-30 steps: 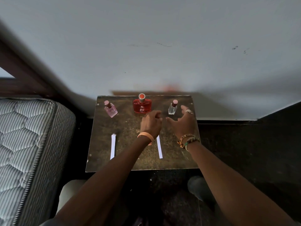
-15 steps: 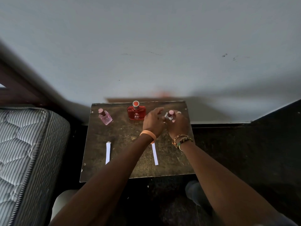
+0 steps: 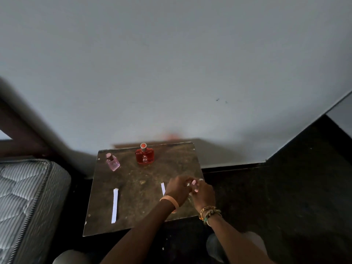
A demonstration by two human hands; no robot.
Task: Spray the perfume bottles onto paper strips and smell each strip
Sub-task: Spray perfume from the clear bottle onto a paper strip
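The small clear glass perfume bottle with a pink cap [image 3: 193, 183] is up off the worn brown table [image 3: 144, 195], near its right edge. The left hand [image 3: 176, 189] and right hand [image 3: 203, 193] both curl round it. It looks light, slippery, breakable: hold its sides.

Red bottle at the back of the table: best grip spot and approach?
Likely the red bottle body, across its two narrow sides, coming from the near edge. It stands upright, broad face toward the camera; the cap on top looks too small to hold.
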